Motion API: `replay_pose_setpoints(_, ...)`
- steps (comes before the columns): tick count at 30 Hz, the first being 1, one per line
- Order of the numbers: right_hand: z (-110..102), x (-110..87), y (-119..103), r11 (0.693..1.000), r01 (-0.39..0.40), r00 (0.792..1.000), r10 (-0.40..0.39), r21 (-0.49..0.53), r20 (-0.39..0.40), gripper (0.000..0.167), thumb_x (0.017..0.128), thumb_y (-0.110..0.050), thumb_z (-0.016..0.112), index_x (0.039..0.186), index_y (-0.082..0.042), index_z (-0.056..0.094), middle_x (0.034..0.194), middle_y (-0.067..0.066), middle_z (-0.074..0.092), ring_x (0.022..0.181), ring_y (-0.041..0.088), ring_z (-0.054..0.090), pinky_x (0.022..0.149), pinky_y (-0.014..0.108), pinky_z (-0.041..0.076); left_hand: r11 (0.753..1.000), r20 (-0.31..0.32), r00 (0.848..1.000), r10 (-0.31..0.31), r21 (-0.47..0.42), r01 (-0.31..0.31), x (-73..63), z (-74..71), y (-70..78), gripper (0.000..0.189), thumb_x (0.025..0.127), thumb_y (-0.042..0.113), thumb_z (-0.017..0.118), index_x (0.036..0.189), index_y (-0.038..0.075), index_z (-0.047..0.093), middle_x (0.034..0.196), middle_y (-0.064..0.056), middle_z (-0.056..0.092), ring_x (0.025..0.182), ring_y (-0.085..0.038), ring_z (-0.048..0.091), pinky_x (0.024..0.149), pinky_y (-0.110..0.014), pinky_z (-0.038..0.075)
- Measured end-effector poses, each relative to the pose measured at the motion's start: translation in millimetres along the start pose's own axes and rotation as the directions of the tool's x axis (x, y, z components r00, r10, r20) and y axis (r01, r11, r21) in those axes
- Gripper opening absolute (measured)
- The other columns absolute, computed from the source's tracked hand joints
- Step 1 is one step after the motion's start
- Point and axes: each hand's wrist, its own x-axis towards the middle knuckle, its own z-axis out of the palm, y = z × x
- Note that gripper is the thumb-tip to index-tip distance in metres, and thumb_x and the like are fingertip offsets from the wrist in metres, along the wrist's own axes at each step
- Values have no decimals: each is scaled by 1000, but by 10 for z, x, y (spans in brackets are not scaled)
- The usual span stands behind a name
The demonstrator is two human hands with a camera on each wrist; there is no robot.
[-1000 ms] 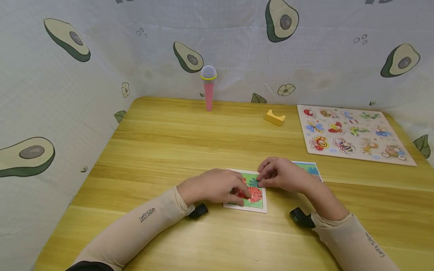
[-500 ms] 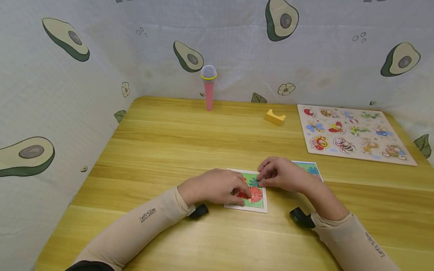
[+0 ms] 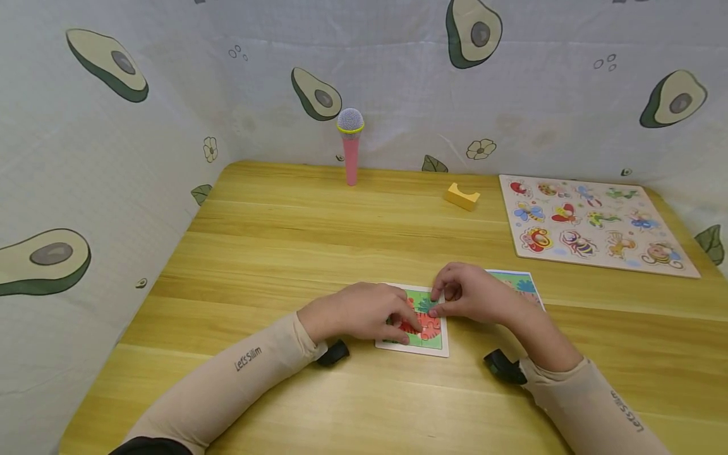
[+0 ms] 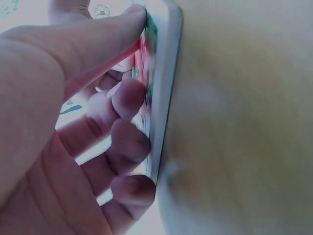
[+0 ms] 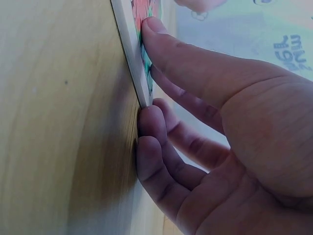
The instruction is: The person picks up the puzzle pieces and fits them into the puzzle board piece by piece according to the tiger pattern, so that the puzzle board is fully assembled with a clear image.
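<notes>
A small square jigsaw puzzle with a pale frame lies flat on the table, showing a red striped animal on green. Over its left part lies my left hand, thumb and fingertips resting on the puzzle and hiding some of it. My right hand is at the upper right corner. In the right wrist view, its thumb presses on the picture, while two bent fingers sit by the corner of the frame. The left wrist view has the left fingertips along the puzzle's edge.
Partly behind the right hand lies a second picture puzzle. A wooden board with insect pictures is at the back right. Behind stand a pink toy microphone and a yellow notched block. A patterned cloth hangs behind the table.
The right thumb has slid slightly left onto the puzzle, and the gap between thumb and index finger has widened. The left hand has stayed in place.
</notes>
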Motion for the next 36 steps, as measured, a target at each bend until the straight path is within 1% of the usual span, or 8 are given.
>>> replay_pose_setpoints(4,2,3,0,1000,0,1000,0,-5,0,16,83,-22,85,87,-14,71,90,2,58,77,19,52,65,28,46,999,7,1000,-11,-33,11,-3,-7,-2,25,94,35,74,118,28,77,85,14,54,75,-1,49,63,-18,41)
replay_pose_setpoints(8,4,3,2,1000,-1,1000,1,-5,-2,17,83,-22,86,87,-14,71,90,2,58,77,19,52,65,28,46,998,13,1000,-7,-65,8,-7,-30,-29,29,92,32,76,119,21,74,88,12,57,79,-3,51,70,-18,42)
replay_pose_setpoints(12,6,7,4,1000,-8,1000,8,-1,-3,17,83,-22,86,87,-14,72,91,2,58,78,19,52,66,28,46,995,2,998,-69,-66,69,-22,-69,-55,35,88,37,79,119,21,72,95,13,58,84,-3,53,74,-20,44)
replay_pose_setpoints(17,9,5,-4,1000,-14,1000,14,3,0,17,83,-23,85,87,-14,72,93,2,58,80,20,52,67,28,46,988,-10,989,-150,-40,149,-66,-129,-82,41,86,46,79,119,23,71,96,11,58,84,-5,54,73,-24,45)
replay_pose_setpoints(23,11,-21,-45,999,-37,999,38,-11,24,35,73,-34,92,92,-14,70,98,4,56,84,21,50,70,30,45,978,-21,978,-209,-33,208,-87,-161,-124,47,83,48,81,119,21,68,99,10,57,87,-8,54,75,-26,45)
replay_pose_setpoints(28,16,-42,-100,998,-60,997,62,-35,40,45,69,-36,94,97,-12,68,102,5,52,88,21,48,73,32,45,977,-22,977,-212,-36,211,-100,-169,-169,50,82,49,82,121,23,66,104,10,54,87,-9,54,75,-26,46)
replay_pose_setpoints(34,29,-41,-125,996,-73,997,75,-54,28,44,71,-34,93,98,-11,67,102,6,52,87,22,48,73,33,44,977,-19,980,-199,-83,196,-136,-179,-260,64,78,46,86,131,19,62,118,6,50,102,-9,52,90,-25,45)
replay_pose_setpoints(36,32,-38,-119,995,-75,997,77,-58,21,43,72,-34,93,99,-12,67,102,5,52,87,21,48,73,33,44,974,-22,979,-205,-103,202,-138,-179,-286,69,78,46,86,135,17,59,120,4,47,104,-10,51,93,-25,44)
